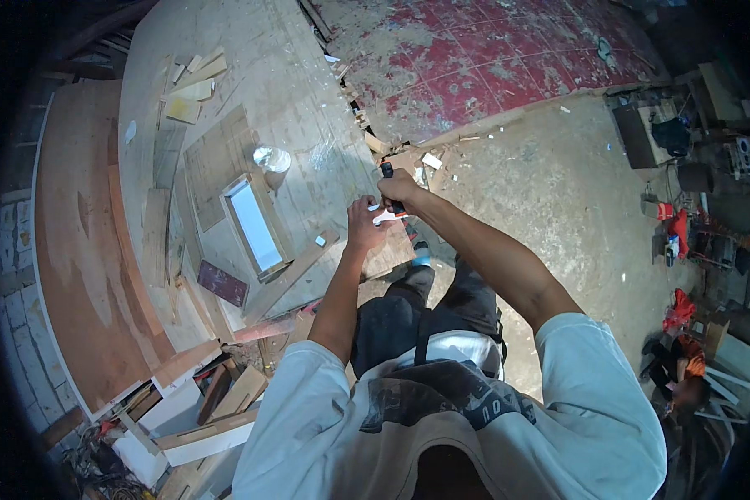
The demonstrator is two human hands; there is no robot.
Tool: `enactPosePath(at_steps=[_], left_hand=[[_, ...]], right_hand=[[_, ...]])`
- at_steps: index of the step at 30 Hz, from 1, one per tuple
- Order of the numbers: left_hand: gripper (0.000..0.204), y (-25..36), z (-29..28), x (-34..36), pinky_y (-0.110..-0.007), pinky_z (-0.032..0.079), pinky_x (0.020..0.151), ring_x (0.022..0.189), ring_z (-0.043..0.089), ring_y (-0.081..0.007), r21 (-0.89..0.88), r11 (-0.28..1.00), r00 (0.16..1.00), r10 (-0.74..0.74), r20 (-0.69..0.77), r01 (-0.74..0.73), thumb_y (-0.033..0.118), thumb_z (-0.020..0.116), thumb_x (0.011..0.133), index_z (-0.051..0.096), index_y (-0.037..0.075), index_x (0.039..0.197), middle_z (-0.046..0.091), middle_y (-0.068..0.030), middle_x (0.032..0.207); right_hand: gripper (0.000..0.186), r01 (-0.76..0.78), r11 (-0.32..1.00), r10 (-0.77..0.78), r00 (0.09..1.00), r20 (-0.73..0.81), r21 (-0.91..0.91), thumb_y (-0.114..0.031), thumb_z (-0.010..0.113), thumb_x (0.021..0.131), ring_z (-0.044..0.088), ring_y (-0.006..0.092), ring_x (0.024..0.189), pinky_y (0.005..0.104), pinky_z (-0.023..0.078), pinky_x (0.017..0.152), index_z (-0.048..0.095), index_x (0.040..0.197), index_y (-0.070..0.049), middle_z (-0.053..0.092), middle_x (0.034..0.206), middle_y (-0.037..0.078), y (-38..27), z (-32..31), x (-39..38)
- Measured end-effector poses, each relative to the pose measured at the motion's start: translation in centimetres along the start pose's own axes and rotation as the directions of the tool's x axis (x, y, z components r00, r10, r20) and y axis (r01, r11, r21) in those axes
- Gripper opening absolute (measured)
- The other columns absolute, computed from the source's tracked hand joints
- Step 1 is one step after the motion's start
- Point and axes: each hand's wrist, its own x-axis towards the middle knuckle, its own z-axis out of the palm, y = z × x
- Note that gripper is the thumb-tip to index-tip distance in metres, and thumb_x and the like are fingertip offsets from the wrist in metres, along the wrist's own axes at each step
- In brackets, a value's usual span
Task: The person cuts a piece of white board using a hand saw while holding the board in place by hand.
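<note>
My right hand (404, 191) is closed around a black hand tool with orange parts (387, 170), its exact kind too small to tell. Close beside it, at the near right corner of the wooden worktable (308, 108), my left hand (364, 225) pinches a small white piece (383, 217). The tool's lower end meets or lies over this piece; my fingers hide the contact. Left of my hands lies a shallow wooden frame with a white inner panel (254, 223). A whitish tub (272, 160) stands just beyond that frame.
A wood strip (296, 275) and a dark red block (222, 283) lie on the table, with several offcuts (193, 96) farther back. A large brown board (83, 225) is at far left. Boards (217, 417) pile up below the table. Another person (683, 375) is at far right.
</note>
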Motion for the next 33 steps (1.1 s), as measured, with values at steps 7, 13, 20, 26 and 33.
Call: enactPosePath(at_steps=[7, 13, 20, 26, 33], left_hand=[[0.049, 0.4, 0.3, -0.6, -0.045, 0.033, 0.089, 0.104, 0.044, -0.0303, 0.038, 0.998, 0.999, -0.040, -0.021, 0.041, 0.037, 0.073, 0.068, 0.063, 0.014, 0.110, 0.048, -0.0105, 0.105], [0.049, 0.7, -0.3, 0.1, -0.045, 0.033, 0.089, 0.104, 0.043, -0.0306, -0.037, 0.984, 0.983, -0.172, 0.057, 0.174, 0.033, 0.075, 0.067, 0.062, 0.014, 0.110, 0.048, -0.0105, 0.106], [0.045, 0.4, 0.2, 0.0, -0.044, 0.032, 0.091, 0.106, 0.042, -0.0287, 0.029, 0.993, 0.993, -0.112, 0.040, 0.111, 0.035, 0.076, 0.065, 0.067, 0.013, 0.103, 0.046, -0.0087, 0.107], [0.044, 0.4, 0.2, -0.3, -0.042, 0.032, 0.091, 0.103, 0.042, -0.0271, 0.022, 0.992, 0.992, -0.124, 0.026, 0.124, 0.037, 0.076, 0.063, 0.069, 0.014, 0.100, 0.045, -0.0066, 0.106], [0.043, -0.3, 0.6, -0.6, -0.043, 0.033, 0.087, 0.102, 0.043, -0.0281, 0.024, 0.996, 0.995, -0.090, 0.040, 0.089, 0.040, 0.074, 0.065, 0.067, 0.015, 0.099, 0.045, -0.0070, 0.104]], right_hand=[[0.007, -0.079, 0.985, 0.052, 0.984, 0.171, 0.155, -0.002, 0.051, 0.076, 0.043, 0.0093, 0.043, 0.0266, 0.040, 0.036, 0.044, 0.075, -0.002, 0.045, 0.061, 0.004, -10.6, -1.0, -12.9], [0.008, -0.046, 0.981, 0.003, 0.975, 0.220, 0.191, -0.003, 0.052, 0.077, 0.043, 0.0092, 0.044, 0.0272, 0.040, 0.037, 0.045, 0.079, -0.001, 0.047, 0.064, 0.005, -11.4, -1.8, -16.9], [0.006, 0.135, 0.987, -0.142, 0.987, 0.075, 0.087, -0.003, 0.051, 0.076, 0.044, 0.0129, 0.040, 0.0292, 0.038, 0.036, 0.046, 0.074, -0.001, 0.048, 0.054, 0.007, 2.3, -1.3, -1.2], [0.003, 0.101, 0.986, -0.113, 0.990, 0.080, 0.132, -0.002, 0.049, 0.074, 0.046, 0.0136, 0.042, 0.0302, 0.037, 0.036, 0.047, 0.072, -0.002, 0.049, 0.054, 0.008, 3.0, -1.0, 1.0], [0.004, 0.027, 0.992, -0.039, 0.995, 0.093, 0.127, -0.003, 0.049, 0.075, 0.046, 0.0128, 0.042, 0.0295, 0.039, 0.036, 0.048, 0.072, 0.000, 0.050, 0.056, 0.008, -1.4, -0.7, -4.8]])
